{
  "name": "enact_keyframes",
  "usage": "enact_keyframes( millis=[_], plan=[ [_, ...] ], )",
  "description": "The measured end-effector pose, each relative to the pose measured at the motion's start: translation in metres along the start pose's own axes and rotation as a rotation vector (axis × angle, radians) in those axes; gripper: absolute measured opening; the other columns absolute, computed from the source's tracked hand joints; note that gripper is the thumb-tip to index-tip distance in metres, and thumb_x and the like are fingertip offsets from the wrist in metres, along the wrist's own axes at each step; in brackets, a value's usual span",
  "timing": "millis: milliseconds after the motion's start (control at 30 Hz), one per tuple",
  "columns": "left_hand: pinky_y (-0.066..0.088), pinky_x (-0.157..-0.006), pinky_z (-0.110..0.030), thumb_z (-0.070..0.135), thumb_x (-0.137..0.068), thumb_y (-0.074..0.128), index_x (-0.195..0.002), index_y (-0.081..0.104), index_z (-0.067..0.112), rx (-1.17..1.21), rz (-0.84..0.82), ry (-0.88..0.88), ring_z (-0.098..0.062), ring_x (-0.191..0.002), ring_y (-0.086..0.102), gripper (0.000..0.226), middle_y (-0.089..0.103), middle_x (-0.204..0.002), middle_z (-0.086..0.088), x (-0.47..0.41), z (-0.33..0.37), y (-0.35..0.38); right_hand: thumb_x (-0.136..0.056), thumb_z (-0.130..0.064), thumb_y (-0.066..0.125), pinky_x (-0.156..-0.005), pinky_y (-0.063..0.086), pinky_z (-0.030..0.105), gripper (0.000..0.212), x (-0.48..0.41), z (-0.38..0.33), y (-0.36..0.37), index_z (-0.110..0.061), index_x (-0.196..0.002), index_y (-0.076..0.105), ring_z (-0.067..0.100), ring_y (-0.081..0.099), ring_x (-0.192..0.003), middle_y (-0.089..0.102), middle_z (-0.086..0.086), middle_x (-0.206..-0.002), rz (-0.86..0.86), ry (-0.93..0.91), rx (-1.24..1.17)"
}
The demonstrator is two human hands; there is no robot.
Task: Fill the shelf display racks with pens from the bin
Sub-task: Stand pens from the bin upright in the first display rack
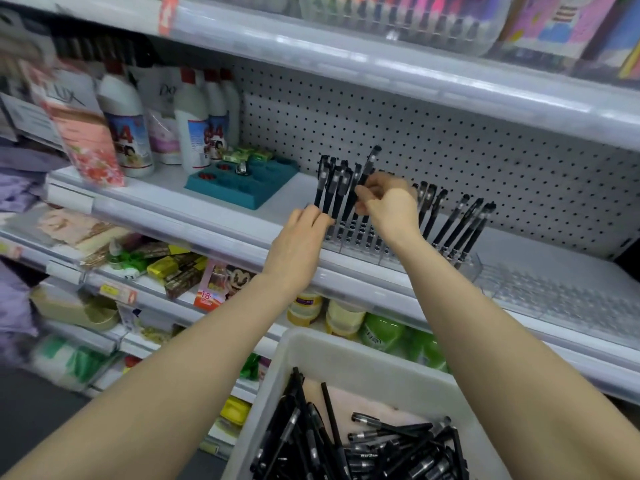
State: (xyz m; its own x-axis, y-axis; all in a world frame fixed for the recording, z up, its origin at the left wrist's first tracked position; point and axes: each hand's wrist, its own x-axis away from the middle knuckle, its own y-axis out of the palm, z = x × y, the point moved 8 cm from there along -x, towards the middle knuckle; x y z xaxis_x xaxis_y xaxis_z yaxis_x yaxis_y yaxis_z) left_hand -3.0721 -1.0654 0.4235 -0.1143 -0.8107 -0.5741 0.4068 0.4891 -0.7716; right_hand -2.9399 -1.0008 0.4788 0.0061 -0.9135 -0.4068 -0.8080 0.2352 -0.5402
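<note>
Looks early-to-mid: rack (353, 242) partly filled, second rack (561, 299) empty, bin (332, 344) holds many pens (388, 445). left hand (298, 237) fingers grip a bunch (334, 192); right hand (388, 202) fingers pinch one pen (372, 161).

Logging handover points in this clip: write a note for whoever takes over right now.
Left hand grips a bunch of black pens over the clear rack.
Right hand pinches one pen at the bunch.
Done: several standing pens fill the rack's right side.
Left: the rack's open slots, plus the second rack beside it, which looks empty.
The white bin below holds many loose pens.
</note>
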Motion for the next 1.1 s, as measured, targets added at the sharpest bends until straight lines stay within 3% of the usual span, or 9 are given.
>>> enact_keyframes(
  millis=[100, 400, 600, 733, 867, 967, 1100],
  plan=[
    [0.041, -0.094, -0.034, -0.02, -0.073, 0.055, -0.133, 0.05, 0.009, -0.014, -0.011, 0.003, -0.026, -0.117, 0.039, 0.067, 0.045, -0.128, -0.009, 0.0, 0.0, 0.003, -0.092, -0.025, 0.065, -0.087, 0.055, 0.045, 0.018, 0.005, 0.007, 0.015, -0.013, -0.104, 0.07, 0.03, 0.066, -0.093, 0.071, 0.005, -0.088, -0.045, -0.021, 0.096],
    [0.043, -0.093, -0.034, -0.02, -0.072, 0.058, -0.131, 0.05, 0.009, -0.008, -0.01, -0.012, -0.026, -0.116, 0.039, 0.067, 0.046, -0.127, -0.008, 0.001, 0.001, 0.003, -0.09, -0.029, 0.066, -0.084, 0.055, 0.044, 0.015, 0.006, 0.01, 0.016, -0.015, -0.092, 0.073, 0.031, 0.064, -0.095, 0.072, 0.008, -0.088, 0.009, 0.011, 0.154],
    [0.044, -0.092, -0.034, -0.019, -0.074, 0.056, -0.131, 0.051, 0.01, -0.001, -0.009, -0.027, -0.025, -0.116, 0.039, 0.064, 0.046, -0.127, -0.008, 0.001, 0.001, 0.001, -0.092, -0.018, 0.066, -0.067, 0.061, 0.037, 0.022, 0.01, 0.015, 0.018, -0.008, -0.111, 0.07, 0.02, 0.069, -0.066, 0.072, 0.009, -0.089, -0.016, 0.132, 0.053],
    [0.046, -0.09, -0.038, -0.019, -0.073, 0.056, -0.131, 0.051, 0.01, 0.003, -0.013, -0.027, -0.026, -0.115, 0.039, 0.065, 0.046, -0.126, -0.008, 0.0, 0.0, 0.002, -0.088, -0.026, 0.071, -0.089, 0.055, 0.041, 0.02, 0.012, 0.013, 0.014, -0.013, -0.103, 0.075, 0.026, 0.066, -0.096, 0.071, 0.011, -0.106, 0.023, 0.069, 0.172],
    [0.046, -0.091, -0.036, -0.018, -0.073, 0.058, -0.131, 0.05, 0.011, -0.009, -0.025, -0.026, -0.025, -0.115, 0.039, 0.065, 0.045, -0.127, -0.007, -0.002, -0.001, 0.003, -0.089, -0.026, 0.069, -0.094, 0.05, 0.035, 0.021, 0.013, 0.008, 0.011, -0.011, -0.103, 0.075, 0.025, 0.061, -0.106, 0.07, 0.01, -0.112, 0.007, 0.047, 0.245],
    [0.045, -0.094, -0.034, -0.014, -0.077, 0.061, -0.135, 0.048, 0.012, -0.008, -0.047, -0.011, -0.025, -0.117, 0.04, 0.065, 0.045, -0.131, -0.006, -0.003, -0.001, 0.006, -0.091, -0.024, 0.067, -0.089, 0.053, 0.036, 0.018, 0.022, 0.006, 0.008, -0.014, -0.101, 0.076, 0.023, 0.065, -0.1, 0.073, 0.006, -0.104, -0.009, 0.019, 0.26],
    [0.036, -0.108, -0.037, -0.001, -0.087, 0.06, -0.145, 0.041, 0.01, 0.009, -0.071, -0.002, -0.025, -0.136, 0.032, 0.062, 0.038, -0.147, -0.008, 0.009, 0.005, 0.005, -0.092, -0.022, 0.066, -0.084, 0.055, 0.033, 0.016, 0.047, 0.009, -0.01, -0.014, -0.1, 0.077, 0.015, 0.067, -0.084, 0.075, 0.0, -0.092, 0.002, -0.013, 0.251]
  ],
)
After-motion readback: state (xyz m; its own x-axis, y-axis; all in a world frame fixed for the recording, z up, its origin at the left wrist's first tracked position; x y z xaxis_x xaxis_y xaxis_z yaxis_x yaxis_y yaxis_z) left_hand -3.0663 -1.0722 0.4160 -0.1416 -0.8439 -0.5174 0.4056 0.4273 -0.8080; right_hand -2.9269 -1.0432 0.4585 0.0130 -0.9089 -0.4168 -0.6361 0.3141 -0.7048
